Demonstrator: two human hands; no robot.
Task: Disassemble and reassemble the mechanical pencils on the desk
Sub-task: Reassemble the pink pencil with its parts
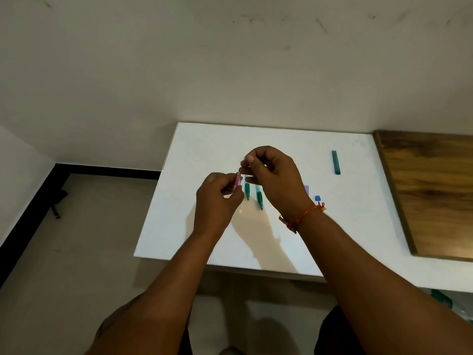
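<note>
Both hands (217, 198) pinching pink pencil (237, 181)

No text, label, brand, number or sign can be read anywhere in this view. The pink translucent pencil barrel (238, 181) and the teal pencil pieces (247, 190) on the white bench (345, 226) show no legible print; they are too small and blurred to tell.
</note>
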